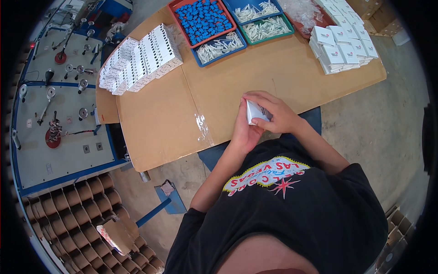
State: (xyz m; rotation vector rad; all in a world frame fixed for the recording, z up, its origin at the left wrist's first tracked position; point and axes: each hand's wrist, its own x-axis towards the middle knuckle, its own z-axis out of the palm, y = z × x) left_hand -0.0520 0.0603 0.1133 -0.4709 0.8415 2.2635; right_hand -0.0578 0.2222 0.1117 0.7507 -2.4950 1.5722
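Observation:
A small white box [254,111] is held between my two hands just above the near edge of the cardboard-topped table [228,86]. My left hand [245,130] wraps its left side from below, closed on it. Across its top and right side lies my right hand [273,112], with fingers curled over the far end and the thumb on the near part. Dark print shows on the face between the fingers. My hands cover much of the box, and its contents cannot be seen.
Stacked white boxes [157,52] stand at the far left; flat white cartons [335,55] are piled far right. Between them are a red tray [173,5] of blue parts, blue and green trays of white pieces, and a red tray of clear plastic bags. A machine panel [68,118] stands left.

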